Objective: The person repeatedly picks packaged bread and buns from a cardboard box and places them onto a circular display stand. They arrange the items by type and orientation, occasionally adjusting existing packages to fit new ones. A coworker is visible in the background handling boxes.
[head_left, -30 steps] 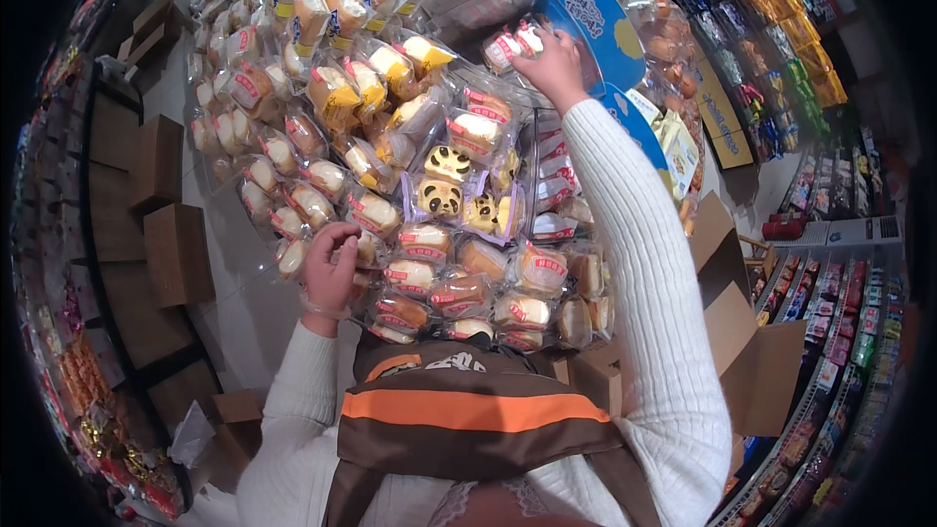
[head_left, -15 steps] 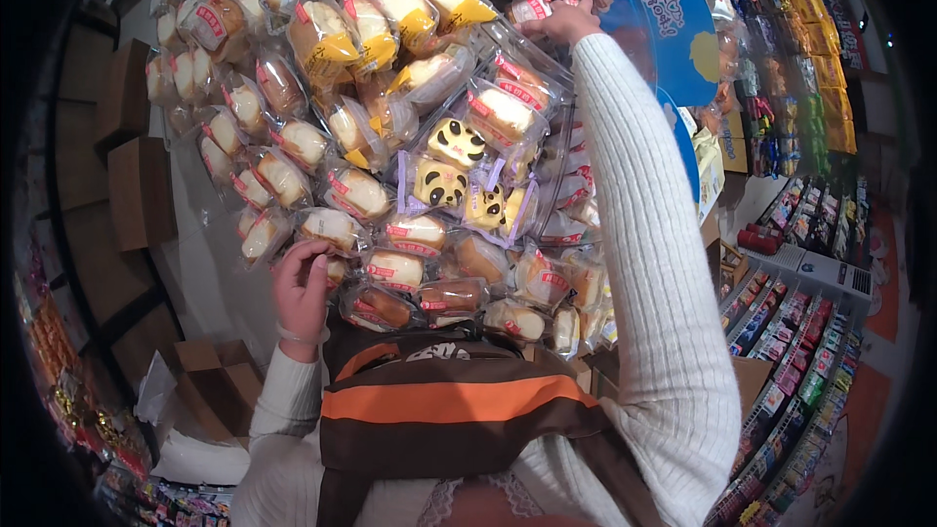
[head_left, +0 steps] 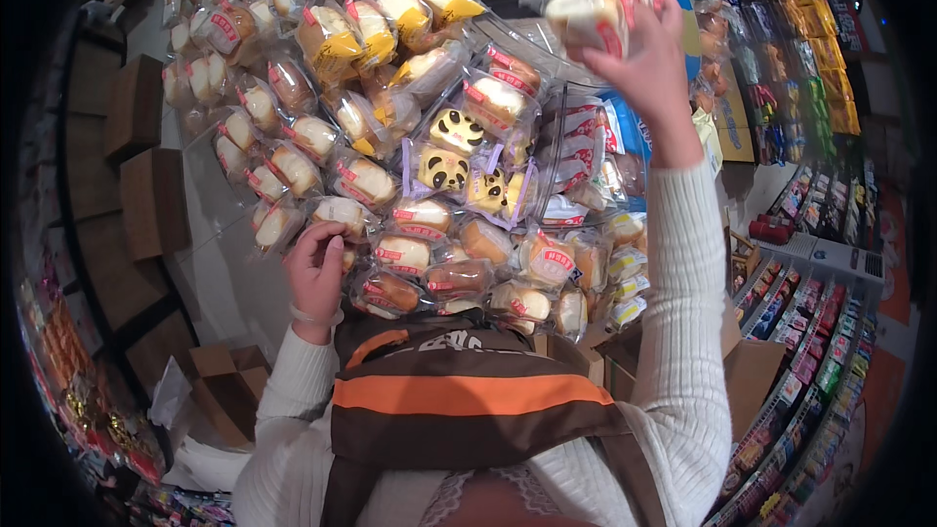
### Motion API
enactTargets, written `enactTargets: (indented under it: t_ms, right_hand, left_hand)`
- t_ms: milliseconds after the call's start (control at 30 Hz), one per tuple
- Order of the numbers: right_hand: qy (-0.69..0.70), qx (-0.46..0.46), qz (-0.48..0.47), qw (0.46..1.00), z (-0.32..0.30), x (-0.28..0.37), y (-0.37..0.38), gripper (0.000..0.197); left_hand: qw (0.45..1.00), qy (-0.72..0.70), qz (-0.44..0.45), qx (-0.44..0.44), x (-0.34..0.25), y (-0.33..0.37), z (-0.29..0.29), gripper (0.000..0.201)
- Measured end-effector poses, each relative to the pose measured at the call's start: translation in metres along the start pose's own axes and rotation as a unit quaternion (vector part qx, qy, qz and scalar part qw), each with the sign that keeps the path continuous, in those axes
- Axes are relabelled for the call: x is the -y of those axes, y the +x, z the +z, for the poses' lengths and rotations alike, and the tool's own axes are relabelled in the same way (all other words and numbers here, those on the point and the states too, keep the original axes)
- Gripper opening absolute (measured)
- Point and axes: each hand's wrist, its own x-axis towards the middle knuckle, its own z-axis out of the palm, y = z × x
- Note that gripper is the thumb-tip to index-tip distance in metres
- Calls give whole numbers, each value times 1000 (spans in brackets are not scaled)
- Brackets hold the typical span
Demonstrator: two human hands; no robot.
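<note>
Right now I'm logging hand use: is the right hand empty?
No, the right hand is holding clear-wrapped buns, gripped at their right side.

The packaged buns (head_left: 583, 16) gripped by the right hand (head_left: 646, 63) are wrapped in clear, glossy plastic film. Below and left of the grip, panda-faced cakes (head_left: 442, 168) are sealed in shiny, creased plastic. Just below it, a matt, ribbed-knit sleeve (head_left: 685, 263) is worn. Far left, a carton (head_left: 156, 205) is formed from matt cardboard.

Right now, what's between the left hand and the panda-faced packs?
Head view: a few clear-wrapped buns lie between the left hand and the panda-faced packs.
</note>
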Motion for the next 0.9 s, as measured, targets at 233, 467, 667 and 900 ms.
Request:
enactTargets:
  t_ms: [233, 467, 667, 900]
  right_hand:
    - [12, 260, -65, 963, 39, 119, -111, 70]
    - [-21, 197, -25, 980, 101, 119, -134, 98]
    - [3, 126, -53, 991, 111, 115, -142, 97]
    - [-30, 130, -47, 990, 112, 116, -139, 92]
  left_hand:
    - [993, 85, 71, 52, -6, 3, 16, 19]
    - [992, 58, 55, 94, -7, -11, 14, 20]
    - [990, 76, 66, 104, -7, -14, 12, 21]
    - [976, 131, 99, 145, -16, -23, 22, 22]
